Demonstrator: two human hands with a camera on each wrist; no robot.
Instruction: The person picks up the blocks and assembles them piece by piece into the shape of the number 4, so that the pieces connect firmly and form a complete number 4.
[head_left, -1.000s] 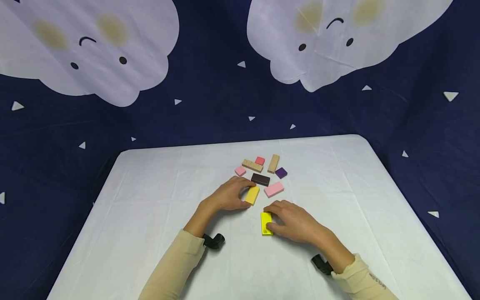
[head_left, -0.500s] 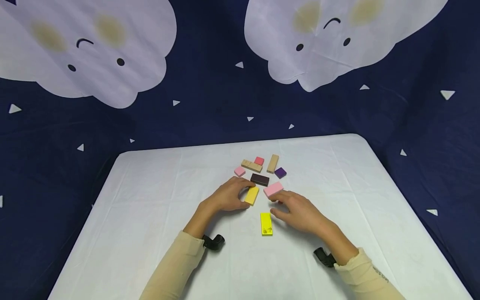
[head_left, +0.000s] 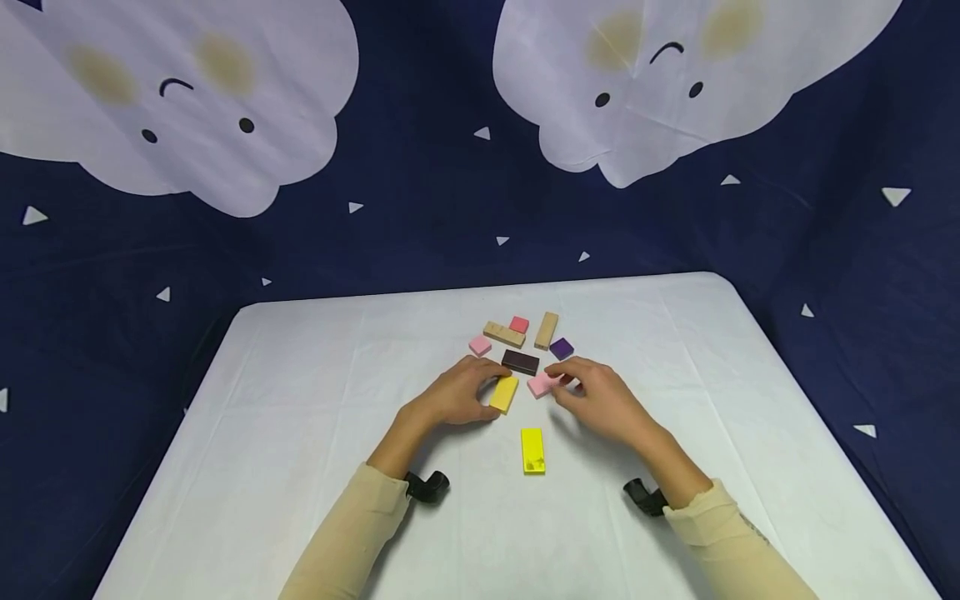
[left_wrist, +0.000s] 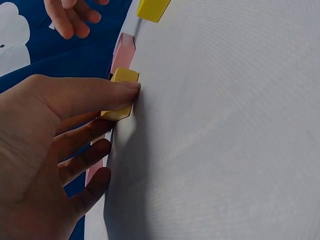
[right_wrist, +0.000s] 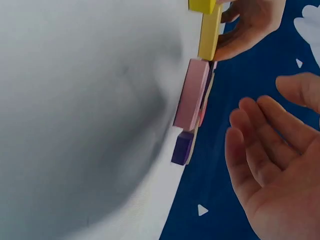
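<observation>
My left hand (head_left: 455, 392) pinches a warm-yellow wooden block (head_left: 505, 394) lying on the table, thumb on its near end and index finger at its far end. In the left wrist view, the thumb crosses the yellow block (left_wrist: 120, 113) and the other fingers are spread apart. A pink block (head_left: 539, 385) lies just right of it, partly hidden under my right hand (head_left: 600, 398). Seen from the right wrist, that hand (right_wrist: 280, 165) is held apart from the pink block (right_wrist: 192, 95), fingers loosely bent with nothing between them. A bright yellow block (head_left: 533, 451) lies nearer the front.
Behind the hands lie a dark brown block (head_left: 521, 362), a purple square (head_left: 562, 348), a small pink square (head_left: 480, 345), a red square (head_left: 519, 325) and two tan blocks, one lengthwise (head_left: 547, 331), one crosswise (head_left: 504, 334). A white cloth (head_left: 300, 400) covers the table.
My right hand has let go of the bright yellow block and moved away from me, over to the pink block. The left hand stays on its yellow block.
</observation>
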